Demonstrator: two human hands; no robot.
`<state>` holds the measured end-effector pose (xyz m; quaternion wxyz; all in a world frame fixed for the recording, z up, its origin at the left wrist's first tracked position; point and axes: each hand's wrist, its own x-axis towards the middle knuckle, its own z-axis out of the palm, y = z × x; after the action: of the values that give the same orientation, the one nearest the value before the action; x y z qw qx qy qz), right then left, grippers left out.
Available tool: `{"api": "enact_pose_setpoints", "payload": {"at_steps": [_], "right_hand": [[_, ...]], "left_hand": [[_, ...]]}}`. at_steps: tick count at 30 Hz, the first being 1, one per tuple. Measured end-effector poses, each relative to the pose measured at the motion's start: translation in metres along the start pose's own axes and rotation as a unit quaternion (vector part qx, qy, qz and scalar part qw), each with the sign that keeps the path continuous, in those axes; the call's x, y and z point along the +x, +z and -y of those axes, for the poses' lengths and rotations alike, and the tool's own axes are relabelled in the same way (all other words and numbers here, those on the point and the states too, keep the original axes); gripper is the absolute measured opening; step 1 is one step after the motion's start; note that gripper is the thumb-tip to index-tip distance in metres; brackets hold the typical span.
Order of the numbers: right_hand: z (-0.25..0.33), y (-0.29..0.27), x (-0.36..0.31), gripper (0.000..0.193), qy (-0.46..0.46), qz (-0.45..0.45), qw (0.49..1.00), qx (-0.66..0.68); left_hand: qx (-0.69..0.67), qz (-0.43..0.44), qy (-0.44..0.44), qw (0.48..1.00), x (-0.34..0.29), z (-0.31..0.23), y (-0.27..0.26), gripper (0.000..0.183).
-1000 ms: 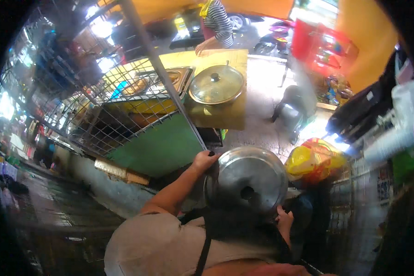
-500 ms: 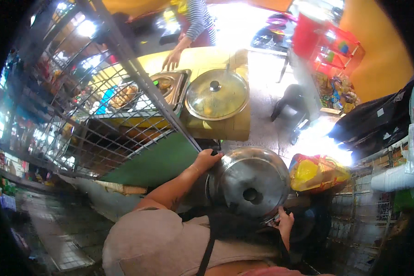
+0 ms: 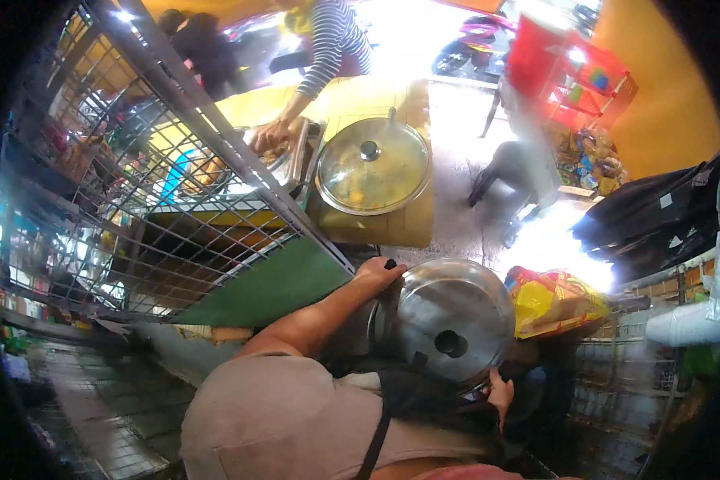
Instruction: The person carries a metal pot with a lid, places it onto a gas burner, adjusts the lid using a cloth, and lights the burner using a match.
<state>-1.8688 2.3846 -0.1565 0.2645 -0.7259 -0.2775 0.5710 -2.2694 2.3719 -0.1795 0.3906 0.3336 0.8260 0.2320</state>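
Between my two hands is a large round metal pot under a shiny lid with a black knob. My left hand is closed round a black handle at the pot's far left side. Lower right, my right hand grips the handle on the opposite side, its fingers partly hidden. Beyond the pot, a wide pan with a glass lid stands on a yellow table, yellowish food showing through the glass. A co-worker's hand reaches into a metal food tray to the left of that pan.
A metal mesh screen with a green panel stands at my left. Right of the pot lies a red and yellow plastic bag. A dark stool and a red basket are farther right, near hanging black cloth.
The lidded pot and both my hands have shifted slightly right in view. The co-worker's hand has moved left and nearer, from the table edge to the food tray.
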Motion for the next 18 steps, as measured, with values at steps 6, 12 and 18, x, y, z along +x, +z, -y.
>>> {"api": "enact_pose_setpoints", "payload": {"at_steps": [6,12,18], "right_hand": [[-0.01,-0.012,0.041,0.038,-0.008,0.053,0.998,-0.014],[0.01,-0.01,0.03,0.034,0.023,0.025,0.999,-0.015],[0.025,0.008,0.049,0.031,0.024,0.143,0.986,-0.086]], "left_hand": [[-0.018,-0.026,-0.035,0.999,-0.01,-0.006,-0.005,0.058],[-0.037,-0.073,-0.004,0.997,-0.034,-0.006,-0.006,0.061],[-0.001,-0.227,-0.013,0.974,-0.053,0.042,-0.002,0.062]]}}
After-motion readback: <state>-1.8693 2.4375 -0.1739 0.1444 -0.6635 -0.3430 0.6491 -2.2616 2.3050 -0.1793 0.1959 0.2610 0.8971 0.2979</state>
